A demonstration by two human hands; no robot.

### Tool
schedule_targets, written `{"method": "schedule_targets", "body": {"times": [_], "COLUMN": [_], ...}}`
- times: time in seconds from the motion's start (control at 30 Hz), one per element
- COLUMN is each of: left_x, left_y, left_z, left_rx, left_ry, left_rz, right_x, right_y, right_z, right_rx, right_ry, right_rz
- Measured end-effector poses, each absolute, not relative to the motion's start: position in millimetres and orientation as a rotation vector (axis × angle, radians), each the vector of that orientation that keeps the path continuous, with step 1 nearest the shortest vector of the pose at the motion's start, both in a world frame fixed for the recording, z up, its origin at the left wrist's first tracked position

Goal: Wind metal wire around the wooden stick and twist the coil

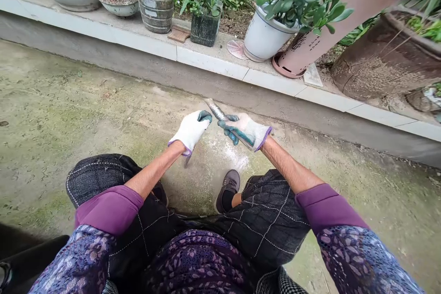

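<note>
- Presently, right hand [243, 131] has its fingers closed round a silvery fish [215, 109], whose end juts beyond the fingertips.
- Left hand [191, 131] is curled on a thin tool [187, 161] that points below its fingers.
- Fish judged light and slippery; grip mid-body, firmly.

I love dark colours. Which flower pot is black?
The small square pot on the ledge, between the grey banded pot and the round white pot.

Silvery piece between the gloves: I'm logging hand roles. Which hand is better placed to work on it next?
Left, probably. The right hand is closed round the silvery piece, holding it; the left hand grips a thin tool right beside it.
</note>
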State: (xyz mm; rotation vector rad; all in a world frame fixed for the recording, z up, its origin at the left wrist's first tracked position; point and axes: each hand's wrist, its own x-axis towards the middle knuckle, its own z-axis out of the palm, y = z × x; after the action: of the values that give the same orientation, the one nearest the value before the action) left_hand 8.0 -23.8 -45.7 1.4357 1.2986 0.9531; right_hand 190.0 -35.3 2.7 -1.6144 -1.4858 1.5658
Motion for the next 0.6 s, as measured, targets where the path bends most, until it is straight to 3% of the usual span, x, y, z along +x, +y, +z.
{"method": "schedule_targets", "body": {"times": [0.1,0.3,0.47,0.6], "left_x": [14,26,18,15], "left_y": [-28,-24,-16,-19], "left_z": [-32,-14,16,45], "left_rx": [1.292,0.964,1.07,1.154], "left_ry": [1.201,1.085,1.134,1.11], "left_rz": [0.912,0.889,0.836,0.697], "right_x": [174,167,203,209], "right_y": [-35,-28,-10,4], "right_z": [-2,3,16,3], "right_rx": [-1.604,-1.556,-1.629,-1.695], "right_ry": [-1.481,-1.953,-1.825,-2.131], "right_rz": [1.516,1.099,1.019,0.821]}}
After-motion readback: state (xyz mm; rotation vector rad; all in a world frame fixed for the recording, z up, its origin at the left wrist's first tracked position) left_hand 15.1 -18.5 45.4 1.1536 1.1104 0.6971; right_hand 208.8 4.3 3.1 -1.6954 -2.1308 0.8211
